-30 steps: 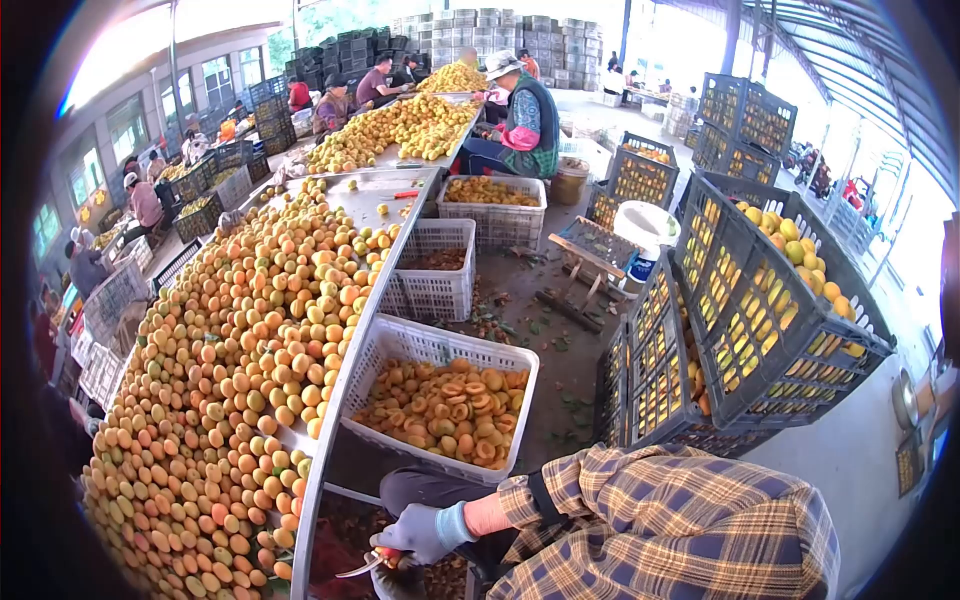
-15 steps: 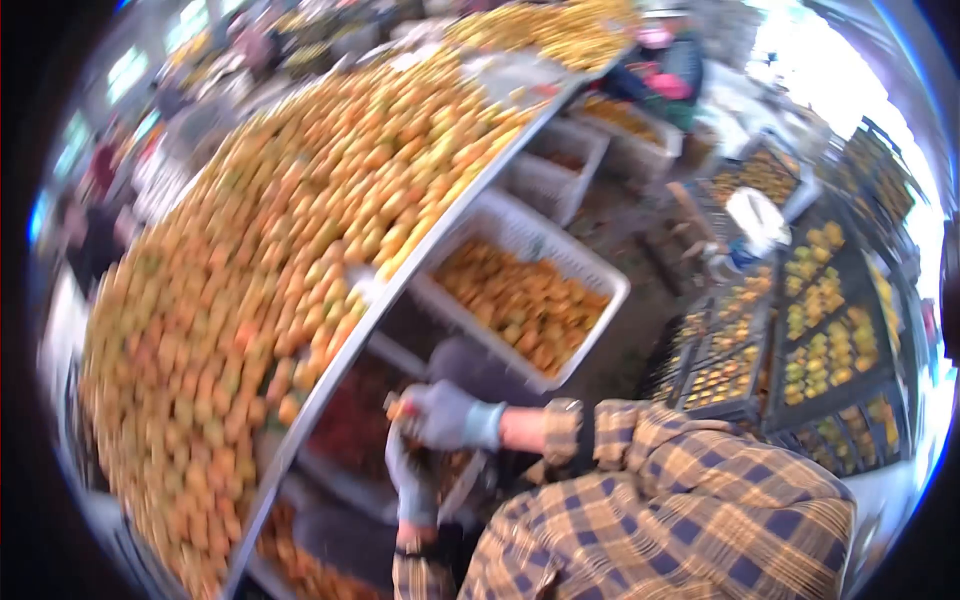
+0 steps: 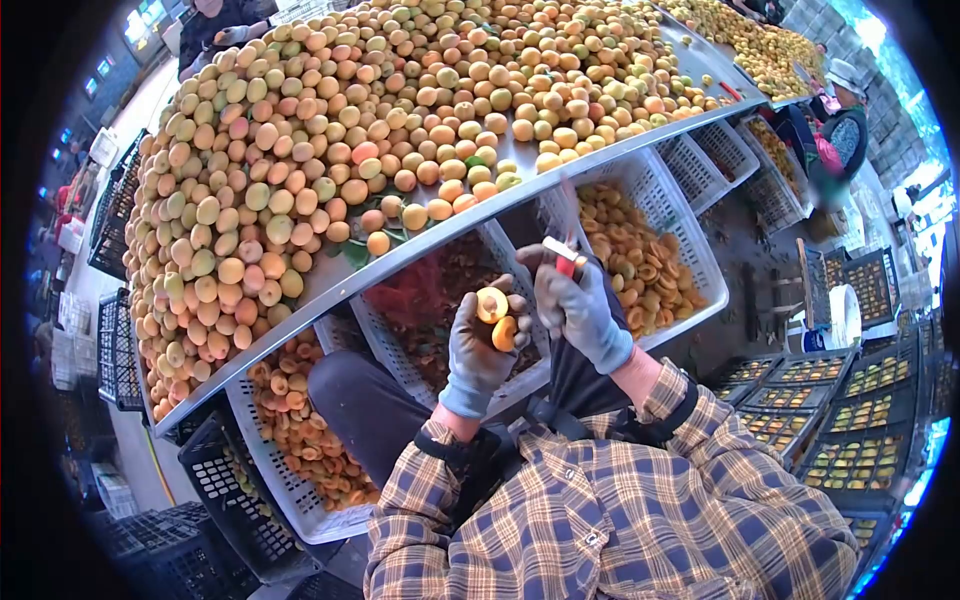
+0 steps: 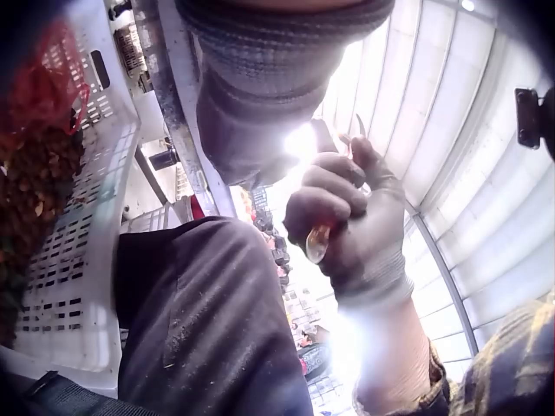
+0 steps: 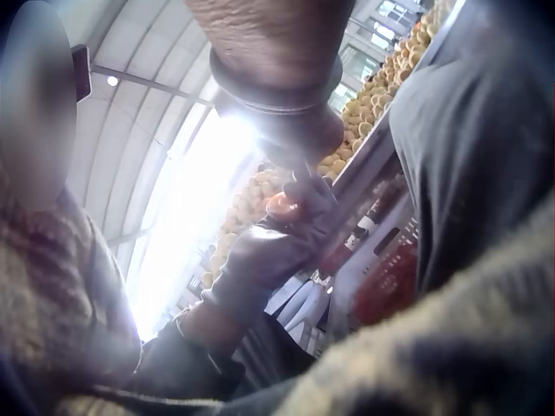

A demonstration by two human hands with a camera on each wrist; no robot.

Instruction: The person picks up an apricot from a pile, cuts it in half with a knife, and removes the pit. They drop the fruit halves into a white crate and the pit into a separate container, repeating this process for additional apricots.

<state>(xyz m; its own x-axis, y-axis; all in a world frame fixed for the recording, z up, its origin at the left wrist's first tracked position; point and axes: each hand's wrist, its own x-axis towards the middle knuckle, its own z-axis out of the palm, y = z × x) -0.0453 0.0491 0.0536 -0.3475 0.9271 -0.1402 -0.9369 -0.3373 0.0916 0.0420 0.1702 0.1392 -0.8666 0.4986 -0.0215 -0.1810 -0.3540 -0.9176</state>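
Note:
My gloved left hand (image 3: pixel 478 350) holds a cut apricot (image 3: pixel 504 334) in front of my body. Its upper half shows a cut face with a pale centre, and the lower half sits close under it among the fingers. To the right of it my gloved right hand (image 3: pixel 585 310) grips a small knife with a red handle (image 3: pixel 567 264). In the left wrist view the fingers of the right hand (image 4: pixel 355 212) curl round the knife, and a thin curved blade (image 4: pixel 360 126) sticks out. The right wrist view shows the left hand (image 5: pixel 269 256) with orange fruit (image 5: pixel 282 206) at the fingers.
Whole apricots (image 3: pixel 300 160) cover the metal table (image 3: pixel 400 258) ahead. Below its edge, a white crate (image 3: pixel 505 245) holds dark scraps and a red bag. White crates with apricot halves (image 3: pixel 640 260) stand right and left. Black crates (image 3: pixel 860 410) of fruit fill the right side.
The head view has swung from the right towards the table and both hands. The hands, close together half a second ago, are now apart, with the cut apricot visible in the left.

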